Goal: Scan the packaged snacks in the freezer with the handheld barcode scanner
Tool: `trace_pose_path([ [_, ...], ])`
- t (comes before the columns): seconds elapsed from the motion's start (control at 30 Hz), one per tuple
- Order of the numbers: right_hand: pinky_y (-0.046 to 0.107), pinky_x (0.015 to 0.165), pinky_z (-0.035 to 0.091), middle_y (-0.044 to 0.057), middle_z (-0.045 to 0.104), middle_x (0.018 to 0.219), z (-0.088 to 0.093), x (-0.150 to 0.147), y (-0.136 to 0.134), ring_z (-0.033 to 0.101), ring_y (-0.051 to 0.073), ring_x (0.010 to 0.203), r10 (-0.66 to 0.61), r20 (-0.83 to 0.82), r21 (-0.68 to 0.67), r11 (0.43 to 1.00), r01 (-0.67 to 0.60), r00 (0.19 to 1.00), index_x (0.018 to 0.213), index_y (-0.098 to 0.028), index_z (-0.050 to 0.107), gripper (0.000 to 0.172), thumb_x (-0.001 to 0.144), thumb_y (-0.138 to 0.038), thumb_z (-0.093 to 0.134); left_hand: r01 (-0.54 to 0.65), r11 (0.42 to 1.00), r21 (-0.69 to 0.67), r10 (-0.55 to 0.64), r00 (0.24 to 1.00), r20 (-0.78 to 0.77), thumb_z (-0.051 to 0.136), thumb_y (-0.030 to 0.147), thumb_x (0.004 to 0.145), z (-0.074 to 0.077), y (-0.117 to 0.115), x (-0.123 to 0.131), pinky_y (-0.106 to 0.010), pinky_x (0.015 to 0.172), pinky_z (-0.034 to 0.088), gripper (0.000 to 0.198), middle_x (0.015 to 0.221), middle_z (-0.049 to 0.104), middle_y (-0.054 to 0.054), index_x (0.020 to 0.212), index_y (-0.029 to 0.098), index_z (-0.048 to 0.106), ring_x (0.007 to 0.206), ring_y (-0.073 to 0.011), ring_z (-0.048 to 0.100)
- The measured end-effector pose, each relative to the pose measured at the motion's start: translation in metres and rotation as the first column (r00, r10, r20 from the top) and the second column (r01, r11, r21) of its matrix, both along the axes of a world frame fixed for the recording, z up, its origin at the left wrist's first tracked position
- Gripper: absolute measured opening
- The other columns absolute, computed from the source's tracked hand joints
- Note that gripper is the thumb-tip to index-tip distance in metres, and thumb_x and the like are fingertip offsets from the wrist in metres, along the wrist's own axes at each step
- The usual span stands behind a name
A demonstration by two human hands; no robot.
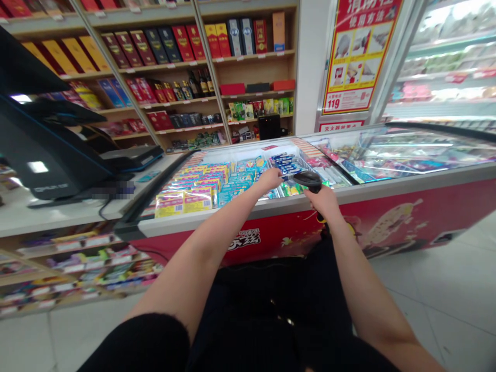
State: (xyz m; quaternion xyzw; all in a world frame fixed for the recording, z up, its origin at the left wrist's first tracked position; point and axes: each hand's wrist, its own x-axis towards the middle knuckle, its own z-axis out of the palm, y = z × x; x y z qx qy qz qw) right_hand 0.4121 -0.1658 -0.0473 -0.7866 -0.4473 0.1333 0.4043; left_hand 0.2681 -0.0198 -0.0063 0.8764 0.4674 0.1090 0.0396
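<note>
While a register (42, 155) of smooth, dark plastic leans over the pale, hard surface (58, 218) at far left, flat, glossy packets (197, 199) in yellow and teal lie in rows inside the freezer (279, 238). Further along, the left hand (270, 180) reaches over them, its fingers pinched on a slim, pale item (287, 177) mostly hidden from me. Narrow blue wrappers (284, 161) lie heaped beyond. Right beside the item comes the rounded black head of a scanner (308, 179); whether they touch, I can't tell. The right hand (324, 200) has its fingers wrapped around the handle. Next, a flat red-and-yellow poster (356, 57), then streaky, shining glass (411, 147).
</note>
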Motion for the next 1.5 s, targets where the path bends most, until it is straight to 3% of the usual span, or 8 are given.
trace_pose_path([
  [0.2, 0.028, 0.064, 0.052, 0.007, 0.069, 0.064, 0.007, -0.021, 0.004, 0.069, 0.021, 0.058, 0.031, 0.009, 0.004, 1.0, -0.031, 0.999, 0.096, -0.013, 0.072, 0.03, 0.084, -0.039, 0.065, -0.026, 0.999, -0.03, 0.024, 0.997, -0.076, 0.061, 0.026, 0.086, 0.006, -0.006, -0.039, -0.025, 0.089, 0.05, 0.025, 0.112, 0.075, -0.006, 0.107, 0.02, 0.074, 0.106, -0.0221, 0.068],
  [0.43, 0.028, 0.06, 0.052, 0.007, 0.066, 0.057, 0.01, -0.041, 0.007, 0.067, 0.021, 0.053, 0.078, -0.003, 0.033, 0.996, -0.077, 0.997, 0.091, -0.012, 0.071, 0.025, 0.083, -0.036, 0.066, -0.068, 0.998, -0.014, 0.065, 0.987, -0.147, 0.065, 0.026, 0.084, -0.008, -0.014, -0.065, -0.033, 0.098, 0.049, 0.028, 0.117, 0.073, -0.008, 0.11, 0.023, 0.073, 0.113, -0.0266, 0.066],
  [0.63, 0.027, 0.059, 0.051, 0.006, 0.065, 0.057, 0.01, -0.044, 0.009, 0.066, 0.02, 0.052, 0.091, 0.015, 0.034, 0.995, -0.092, 0.996, 0.089, -0.013, 0.069, 0.024, 0.083, -0.035, 0.065, -0.09, 0.988, 0.129, 0.105, 0.987, -0.121, 0.064, 0.025, 0.082, -0.02, -0.013, -0.065, -0.04, 0.105, 0.044, 0.023, 0.112, 0.074, -0.012, 0.102, 0.02, 0.073, 0.114, -0.0283, 0.064],
  [0.83, 0.028, 0.062, 0.051, 0.005, 0.064, 0.055, 0.007, -0.04, 0.007, 0.067, 0.022, 0.055, 0.075, 0.016, 0.029, 0.997, -0.076, 0.997, 0.09, -0.012, 0.07, 0.025, 0.083, -0.036, 0.065, -0.138, 0.977, 0.163, 0.161, 0.978, -0.136, 0.062, 0.023, 0.083, -0.023, -0.01, -0.059, -0.042, 0.103, 0.044, 0.026, 0.114, 0.073, -0.016, 0.106, 0.016, 0.073, 0.113, -0.0299, 0.065],
  [1.0, 0.029, 0.061, 0.05, 0.006, 0.066, 0.059, 0.005, -0.032, 0.006, 0.069, 0.024, 0.061, 0.057, 0.019, 0.01, 0.998, -0.057, 0.998, 0.091, -0.013, 0.071, 0.026, 0.083, -0.038, 0.065, -0.128, 0.979, 0.157, 0.15, 0.979, -0.136, 0.065, 0.05, 0.084, -0.006, -0.006, -0.049, -0.043, 0.103, 0.044, 0.043, 0.116, 0.072, -0.016, 0.11, 0.016, 0.071, 0.118, -0.0328, 0.062],
  [1.07, 0.029, 0.062, 0.049, 0.007, 0.067, 0.06, 0.004, -0.028, 0.006, 0.069, 0.024, 0.062, 0.047, 0.017, -0.008, 0.999, -0.047, 0.999, 0.093, -0.013, 0.071, 0.028, 0.084, -0.038, 0.065, -0.137, 0.971, 0.195, 0.157, 0.983, -0.091, 0.058, 0.054, 0.088, 0.004, 0.0, -0.042, -0.043, 0.104, 0.044, 0.047, 0.119, 0.071, -0.016, 0.113, 0.017, 0.071, 0.118, -0.0316, 0.061],
  [1.23, 0.03, 0.064, 0.048, 0.009, 0.069, 0.064, -0.003, -0.013, 0.005, 0.07, 0.026, 0.067, 0.037, 0.015, -0.04, 0.999, -0.036, 0.999, 0.099, -0.011, 0.073, 0.034, 0.086, -0.041, 0.065, -0.155, 0.966, 0.208, 0.171, 0.984, -0.06, 0.048, 0.04, 0.095, 0.02, 0.033, -0.017, -0.04, 0.104, 0.044, 0.04, 0.125, 0.067, -0.015, 0.121, 0.017, 0.068, 0.123, -0.0294, 0.058],
  [1.5, 0.031, 0.069, 0.047, 0.01, 0.071, 0.068, -0.021, 0.012, 0.006, 0.071, 0.028, 0.074, -0.012, -0.019, -0.042, 0.999, 0.011, 1.0, 0.104, -0.011, 0.075, 0.039, 0.085, -0.044, 0.064, -0.197, 0.972, 0.127, 0.2, 0.98, -0.01, 0.042, 0.046, 0.099, 0.012, 0.111, 0.031, -0.037, 0.105, 0.042, 0.05, 0.139, 0.056, -0.018, 0.134, 0.014, 0.059, 0.13, -0.0308, 0.053],
])
